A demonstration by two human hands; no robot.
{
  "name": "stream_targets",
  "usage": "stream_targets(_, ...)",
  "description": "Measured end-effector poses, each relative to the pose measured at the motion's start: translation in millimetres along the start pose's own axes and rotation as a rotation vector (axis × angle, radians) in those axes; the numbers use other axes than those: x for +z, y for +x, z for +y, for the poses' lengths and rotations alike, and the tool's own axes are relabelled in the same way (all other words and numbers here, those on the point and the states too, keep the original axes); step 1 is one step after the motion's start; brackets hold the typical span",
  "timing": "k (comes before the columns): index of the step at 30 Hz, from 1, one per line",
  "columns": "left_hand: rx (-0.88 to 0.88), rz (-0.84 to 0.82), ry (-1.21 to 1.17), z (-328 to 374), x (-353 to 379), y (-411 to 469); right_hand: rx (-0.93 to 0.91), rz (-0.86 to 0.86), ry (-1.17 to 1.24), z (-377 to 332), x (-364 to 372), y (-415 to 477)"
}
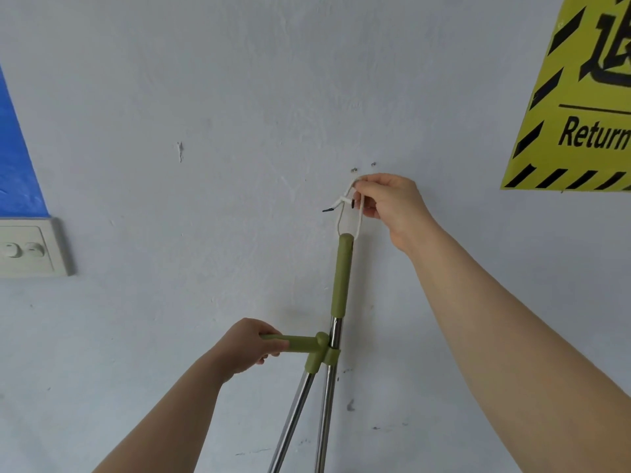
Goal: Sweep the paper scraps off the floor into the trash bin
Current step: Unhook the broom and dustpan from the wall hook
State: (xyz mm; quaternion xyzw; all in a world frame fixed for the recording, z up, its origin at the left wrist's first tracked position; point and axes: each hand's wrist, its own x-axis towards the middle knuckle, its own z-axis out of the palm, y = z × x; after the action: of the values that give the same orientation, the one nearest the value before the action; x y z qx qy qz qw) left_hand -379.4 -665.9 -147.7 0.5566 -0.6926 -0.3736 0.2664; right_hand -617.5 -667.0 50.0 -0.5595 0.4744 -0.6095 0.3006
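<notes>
White cord loop on the green broom handle is pinched by the right hand just under a wall nail.
The green dustpan grip, clipped to the broom pole, is gripped by the left hand. Scraps, floor and bin are not seen. Risk: loop snagged on the nail, or dustpan shaken off its clip, if the pair is yanked.

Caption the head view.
Right hand pinches the cord loop on the pole against the wall; left hand grips the side handle.
</notes>
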Motion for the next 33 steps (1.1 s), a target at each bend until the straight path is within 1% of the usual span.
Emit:
stream_targets(4, 0.003, 0.006, -0.014, -0.7, -5.6, -5.5, 0.282, 0.002, -0.045, 23.4, -2.8, -7.4)
stream_targets(7, 0.005, 0.006, -0.021, -3.1, -8.2, -10.4, 0.456, -0.010, -0.105, 45.6, -0.4, -18.6)
stream_targets(8, 0.004, 0.005, -0.025, -4.3, -8.5, -12.3, 0.510, -0.039, -0.138, 52.0, 2.0, -22.7)
stream_targets(10, -0.007, 0.003, -0.036, -7.1, -8.7, -15.9, 0.641, -0.148, -0.164, 61.4, 7.9, -32.2)
stream_targets(12, -0.026, 0.004, -0.033, -10.6, -8.7, -19.7, 0.768, -0.282, -0.101, 68.5, 15.4, -41.3)
stream_targets(14, -0.057, -0.012, -0.006, -16.1, -9.5, -24.5, 0.846, -0.374, -0.017, 75.7, 24.2, -48.2)
stream_targets(20, -0.284, -0.150, 0.122, -43.3, -13.3, -47.7, 0.913, -0.486, -0.029, 97.9, 69.5, -72.0)
stream_targets(23, -0.342, -0.198, 0.150, -65.1, -14.2, -64.9, 0.918, -0.537, -0.082, 104.1, 100.1, -85.6)
stream_targets(28, -0.447, -0.157, 0.069, -109.7, -21.8, -104.0, 0.903, -0.720, -0.223, 106.4, 149.2, -109.0)
stream_targets(33, -0.513, -0.082, 0.033, -144.3, -40.0, -149.6, 0.838, -0.751, -0.287, 106.5, 199.6, -142.6)
